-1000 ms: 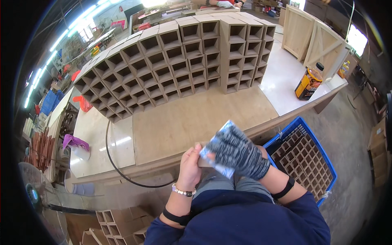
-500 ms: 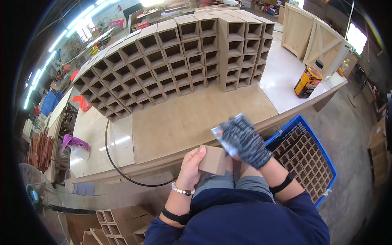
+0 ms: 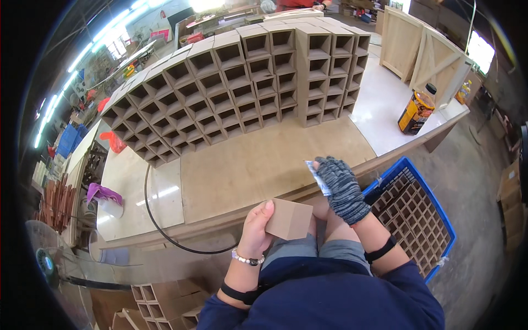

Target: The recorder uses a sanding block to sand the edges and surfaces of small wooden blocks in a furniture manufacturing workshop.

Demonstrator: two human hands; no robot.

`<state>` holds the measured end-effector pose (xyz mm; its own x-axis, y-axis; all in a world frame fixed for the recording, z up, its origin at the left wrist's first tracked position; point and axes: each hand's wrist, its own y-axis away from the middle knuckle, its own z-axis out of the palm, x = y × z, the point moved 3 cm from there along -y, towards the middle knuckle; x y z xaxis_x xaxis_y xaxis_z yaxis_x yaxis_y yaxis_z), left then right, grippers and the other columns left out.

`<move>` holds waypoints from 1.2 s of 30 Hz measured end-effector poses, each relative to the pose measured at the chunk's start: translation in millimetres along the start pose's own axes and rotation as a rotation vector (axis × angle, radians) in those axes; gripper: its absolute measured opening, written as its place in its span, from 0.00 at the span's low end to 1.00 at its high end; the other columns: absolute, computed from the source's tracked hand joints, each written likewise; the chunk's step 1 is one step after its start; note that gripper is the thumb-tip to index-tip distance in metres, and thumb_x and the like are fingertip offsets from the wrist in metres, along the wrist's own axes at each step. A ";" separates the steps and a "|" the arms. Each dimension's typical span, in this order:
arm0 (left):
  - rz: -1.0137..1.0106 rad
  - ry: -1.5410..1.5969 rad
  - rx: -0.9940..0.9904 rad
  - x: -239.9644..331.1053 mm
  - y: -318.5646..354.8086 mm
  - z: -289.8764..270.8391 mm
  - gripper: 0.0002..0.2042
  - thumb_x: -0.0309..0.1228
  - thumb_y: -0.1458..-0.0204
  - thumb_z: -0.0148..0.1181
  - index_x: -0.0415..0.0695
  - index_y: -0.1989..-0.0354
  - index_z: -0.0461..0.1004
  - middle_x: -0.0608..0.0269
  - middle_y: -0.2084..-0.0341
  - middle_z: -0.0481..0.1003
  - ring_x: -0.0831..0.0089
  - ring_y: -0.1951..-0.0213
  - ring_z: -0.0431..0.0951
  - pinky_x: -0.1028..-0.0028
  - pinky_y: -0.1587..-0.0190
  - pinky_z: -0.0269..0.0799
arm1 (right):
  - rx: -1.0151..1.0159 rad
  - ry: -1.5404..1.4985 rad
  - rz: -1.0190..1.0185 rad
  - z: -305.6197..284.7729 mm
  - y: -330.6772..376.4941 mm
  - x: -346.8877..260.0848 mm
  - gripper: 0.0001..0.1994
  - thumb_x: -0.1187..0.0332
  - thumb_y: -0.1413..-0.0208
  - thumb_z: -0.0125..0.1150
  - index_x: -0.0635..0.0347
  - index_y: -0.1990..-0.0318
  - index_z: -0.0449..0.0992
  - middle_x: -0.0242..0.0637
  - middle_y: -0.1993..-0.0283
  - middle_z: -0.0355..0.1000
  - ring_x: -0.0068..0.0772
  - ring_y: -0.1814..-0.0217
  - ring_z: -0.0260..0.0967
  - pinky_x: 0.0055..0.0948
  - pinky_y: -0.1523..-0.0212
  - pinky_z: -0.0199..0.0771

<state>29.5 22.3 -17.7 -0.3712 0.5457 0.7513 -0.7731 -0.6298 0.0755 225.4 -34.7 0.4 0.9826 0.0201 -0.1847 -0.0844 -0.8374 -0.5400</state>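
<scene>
While left fingers (image 3: 268, 208) grip a brown box (image 3: 287, 219) and right fingers (image 3: 336, 174) a sheet (image 3: 317, 179), square boxes (image 3: 410, 223) fill a blue crate (image 3: 397, 167).

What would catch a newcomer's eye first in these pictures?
Probably the broad stack of open brown boxes on the workbench. Nearer, the bare left hand holds a brown box, and the gloved right hand holds a thin blue-white pad. At the right, a blue plastic crate holds many similar boxes.
</scene>
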 end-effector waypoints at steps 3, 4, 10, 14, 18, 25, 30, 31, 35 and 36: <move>0.007 0.020 -0.008 2.2 -1.9 -4.3 0.15 0.38 0.46 0.52 0.38 0.59 0.69 0.61 0.65 0.74 0.75 0.62 0.74 0.75 0.58 0.69 | 0.063 -0.214 0.041 -7.1 6.0 0.7 0.28 0.86 0.61 0.47 0.60 0.46 0.64 0.47 0.46 0.63 0.44 0.45 0.61 0.35 0.41 0.56; 0.008 0.020 -0.009 1.4 -2.3 -5.0 0.15 0.38 0.46 0.52 0.38 0.59 0.69 0.61 0.65 0.74 0.75 0.62 0.74 0.75 0.58 0.69 | 0.111 -0.295 0.052 -8.9 7.8 0.1 0.31 0.88 0.63 0.46 0.61 0.44 0.62 0.47 0.45 0.62 0.45 0.42 0.59 0.35 0.40 0.55; 0.085 -0.080 -0.121 4.3 -3.8 -2.9 0.20 0.29 0.55 0.63 0.37 0.54 0.67 0.61 0.59 0.73 0.73 0.55 0.71 0.73 0.51 0.65 | 0.189 -0.470 0.060 -34.0 2.8 -35.5 0.28 0.81 0.56 0.49 0.65 0.42 0.57 0.49 0.43 0.59 0.46 0.42 0.58 0.34 0.41 0.56; 0.169 -0.098 -0.205 5.0 -2.9 -5.5 0.21 0.27 0.57 0.63 0.37 0.52 0.67 0.59 0.57 0.72 0.73 0.55 0.71 0.73 0.50 0.64 | 0.038 -0.377 -0.332 -28.1 5.8 -61.6 0.22 0.76 0.52 0.50 0.56 0.46 0.63 0.44 0.45 0.62 0.43 0.44 0.60 0.38 0.41 0.57; 0.240 -0.012 -0.283 8.4 5.8 -6.9 0.20 0.24 0.58 0.63 0.37 0.54 0.68 0.61 0.59 0.73 0.75 0.57 0.72 0.74 0.53 0.66 | -0.102 0.051 -0.074 11.2 17.6 -10.8 0.22 0.77 0.54 0.51 0.60 0.47 0.64 0.48 0.50 0.66 0.47 0.48 0.63 0.39 0.44 0.60; 0.240 -0.282 -0.211 15.9 5.9 -8.0 0.18 0.22 0.57 0.62 0.38 0.55 0.69 0.63 0.61 0.74 0.78 0.58 0.72 0.77 0.54 0.67 | 0.169 -0.395 -0.388 -56.1 -2.9 -58.4 0.29 0.72 0.57 0.54 0.61 0.42 0.57 0.50 0.47 0.62 0.48 0.45 0.60 0.40 0.40 0.53; 0.309 -0.251 -0.354 22.8 12.4 0.3 0.18 0.21 0.57 0.61 0.37 0.55 0.69 0.62 0.61 0.74 0.78 0.57 0.72 0.76 0.54 0.66 | 0.035 -0.347 -0.113 3.0 17.8 -15.3 0.26 0.83 0.58 0.48 0.64 0.46 0.62 0.49 0.49 0.65 0.48 0.45 0.62 0.36 0.42 0.58; 0.334 -0.255 -0.327 27.5 14.5 0.0 0.18 0.21 0.57 0.61 0.37 0.55 0.69 0.62 0.61 0.74 0.78 0.57 0.72 0.76 0.54 0.66 | 0.029 -0.350 -0.073 10.3 24.0 -7.4 0.27 0.84 0.59 0.46 0.65 0.46 0.62 0.49 0.47 0.64 0.47 0.44 0.61 0.36 0.42 0.58; 0.257 -0.382 -0.142 29.5 22.8 -4.7 0.16 0.20 0.54 0.58 0.36 0.54 0.68 0.62 0.60 0.73 0.77 0.57 0.72 0.75 0.55 0.68 | -0.015 -0.521 -0.040 2.5 18.1 -33.4 0.35 0.90 0.64 0.36 0.64 0.40 0.55 0.48 0.41 0.59 0.43 0.39 0.56 0.33 0.38 0.52; 0.285 -0.449 -0.096 26.5 19.4 -2.4 0.15 0.21 0.53 0.57 0.36 0.55 0.68 0.62 0.60 0.73 0.77 0.58 0.72 0.75 0.55 0.69 | 0.042 -0.803 0.149 6.3 20.4 -33.0 0.32 0.86 0.58 0.42 0.66 0.40 0.52 0.43 0.41 0.58 0.37 0.40 0.56 0.31 0.39 0.54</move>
<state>3.5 25.9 2.0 -0.3330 0.0572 0.9412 -0.7251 -0.6537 -0.2168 190.2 -49.0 -9.7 0.5437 0.3090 -0.7803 -0.2265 -0.8413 -0.4909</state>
